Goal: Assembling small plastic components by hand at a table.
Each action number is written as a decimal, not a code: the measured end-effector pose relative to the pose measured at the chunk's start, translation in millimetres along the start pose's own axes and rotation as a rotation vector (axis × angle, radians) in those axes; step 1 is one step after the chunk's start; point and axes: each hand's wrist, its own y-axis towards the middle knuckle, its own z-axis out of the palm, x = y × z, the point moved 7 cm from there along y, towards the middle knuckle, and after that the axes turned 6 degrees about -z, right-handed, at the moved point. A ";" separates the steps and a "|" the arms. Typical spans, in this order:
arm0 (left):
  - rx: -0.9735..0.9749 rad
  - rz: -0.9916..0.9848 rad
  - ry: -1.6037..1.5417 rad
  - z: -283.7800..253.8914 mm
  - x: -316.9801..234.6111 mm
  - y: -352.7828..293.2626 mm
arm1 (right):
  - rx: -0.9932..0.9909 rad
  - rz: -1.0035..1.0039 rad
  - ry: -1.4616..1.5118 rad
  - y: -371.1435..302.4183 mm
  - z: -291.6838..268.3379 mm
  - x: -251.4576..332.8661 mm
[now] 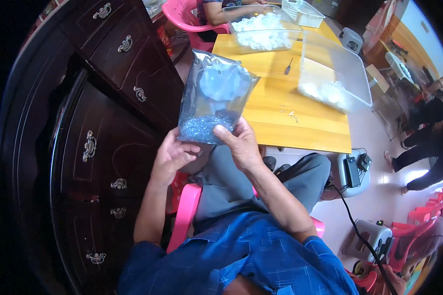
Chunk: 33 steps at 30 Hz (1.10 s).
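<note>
A clear plastic bag point(216, 88) is held up in front of me, tilted slightly. Many small, shiny bluish pieces point(206, 127) are gathered in its bottom. My right hand point(241, 147) grips the lower right corner, thumb on the front and the other fingers mostly hidden behind. At the lower left corner is my left hand point(172, 157), its thumb and fingers apart and curled loosely beside the bag's edge. Whether it bears any of the bag's weight is unclear.
A yellow wooden table point(270, 130) ahead bears a screwdriver point(288, 66), small loose bits point(293, 116), a clear bin of white parts point(263, 34) and a second clear bin point(334, 73). Dark drawers point(118, 108) stand close on my left. Another person's arm point(231, 14) reaches in at the far side.
</note>
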 end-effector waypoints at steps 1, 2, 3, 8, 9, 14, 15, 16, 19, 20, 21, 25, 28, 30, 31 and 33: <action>0.010 0.002 -0.003 5.5 6.2 1.1 | -0.016 0.009 -0.004 -1.7 1.5 -2.6; -0.019 0.019 -0.082 6.1 11.1 3.0 | -0.031 0.018 -0.008 -3.6 2.8 -5.6; -0.048 0.036 -0.161 7.6 13.7 3.9 | -0.018 0.015 0.016 -5.0 7.7 -8.0; -0.159 0.047 -0.262 12.0 14.3 14.0 | 0.009 -0.003 -0.017 -4.0 11.1 -19.1; -0.134 0.066 -0.289 12.2 15.9 15.0 | 0.027 -0.013 -0.007 -2.7 12.4 -21.7; -0.071 0.078 -0.343 11.2 25.1 27.8 | 0.055 0.029 0.040 -1.1 15.9 -19.3; -0.051 0.079 -0.346 8.8 27.3 31.9 | 0.087 -0.031 -0.030 2.5 12.0 -18.0; -0.072 0.084 -0.321 6.4 27.2 35.9 | 0.081 -0.042 -0.037 2.8 6.7 -17.9; -0.150 0.118 -0.251 -7.0 21.1 48.1 | 0.041 -0.160 -0.317 -4.0 -5.6 -5.6; -0.156 0.138 -0.224 -14.4 16.7 51.6 | 0.036 -0.165 -0.322 -6.8 -11.7 -2.6; -0.147 0.140 -0.223 -18.7 12.3 55.5 | 0.059 -0.148 -0.387 -8.1 -17.5 -2.7; -0.225 0.142 -0.185 -41.9 1.9 69.5 | 0.090 -0.162 -0.507 -7.8 -49.1 -9.3; -0.286 0.145 -0.169 -57.0 -1.3 74.5 | 0.087 -0.201 -0.755 -11.3 -60.2 -5.5; -0.289 0.148 -0.157 -66.6 1.0 79.4 | 0.101 -0.210 -0.821 -11.8 -64.0 -4.6; -0.301 0.153 -0.160 -71.7 1.9 80.0 | 0.101 -0.201 -0.872 -13.7 -66.5 -7.4; -0.318 0.122 -0.138 -79.6 5.4 88.3 | 0.105 -0.202 -0.926 -12.1 -74.4 -15.8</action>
